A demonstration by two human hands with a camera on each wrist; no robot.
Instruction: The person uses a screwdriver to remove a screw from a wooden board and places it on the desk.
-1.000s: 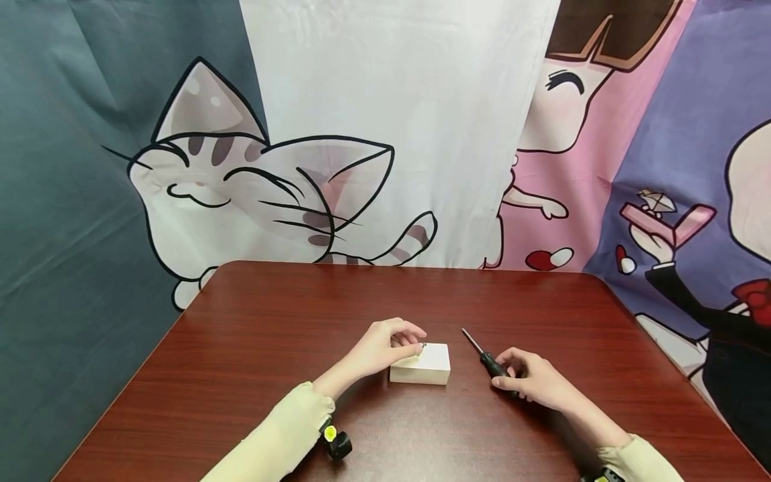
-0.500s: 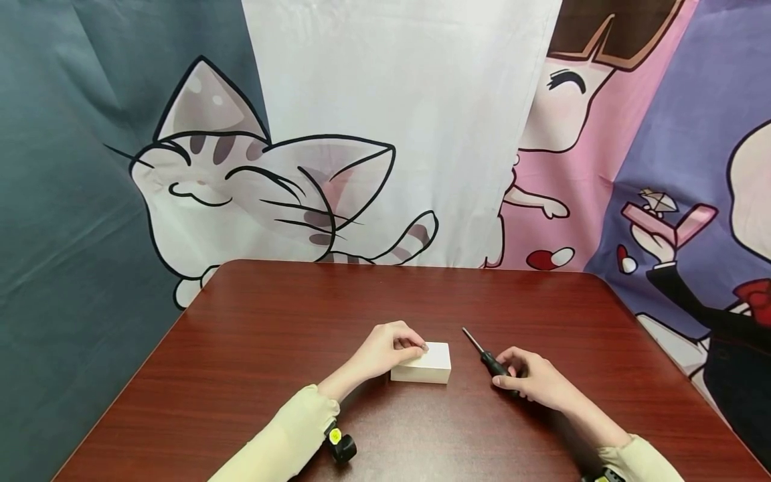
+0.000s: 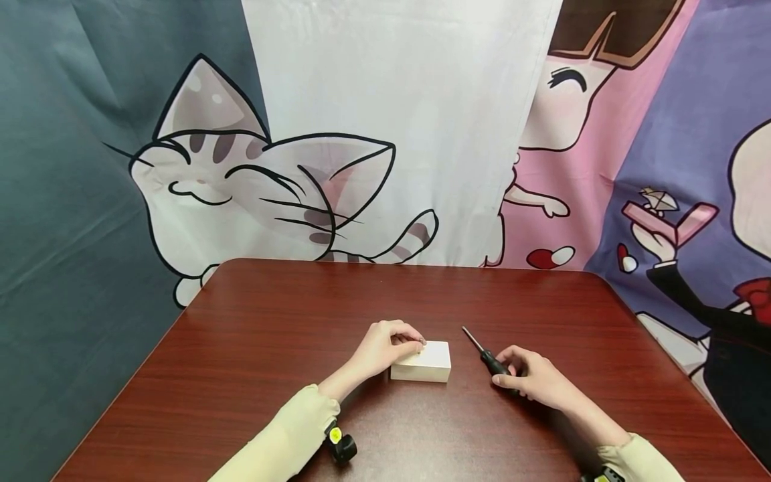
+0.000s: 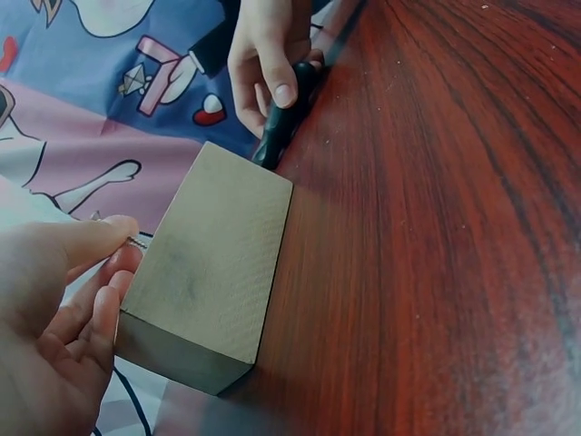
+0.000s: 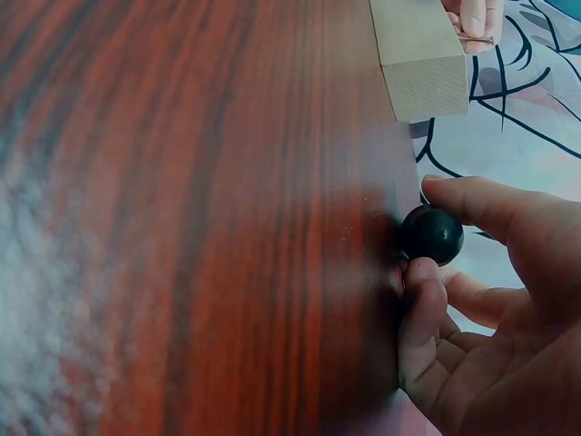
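Note:
A pale wooden block [image 3: 432, 363] lies flat on the table in front of me. My left hand [image 3: 388, 348] is at its left part, thumb and forefinger pinching a small metal screw [image 4: 138, 242]. In the left wrist view the screw's threaded end points at the block's top face, and the other fingers lie along the block's side. To the right, my right hand [image 3: 530, 378] holds a screwdriver by its black handle [image 3: 492, 363]. Its metal shaft [image 3: 472, 339] points away and to the left, low over the table. The right wrist view shows the handle's rounded end [image 5: 432, 234] between thumb and fingers.
The dark red wood-grain table [image 3: 289, 308] spreads around both hands. Behind its far edge hangs a cloth backdrop [image 3: 385, 80] with cartoon figures. Black wrist cameras, one of them [image 3: 343, 448] at the left sleeve, sit close to the tabletop.
My left fingers have shifted slightly and closed in around the screw, which showed more between the fingertips a second ago. The right hand and screwdriver have stayed in place.

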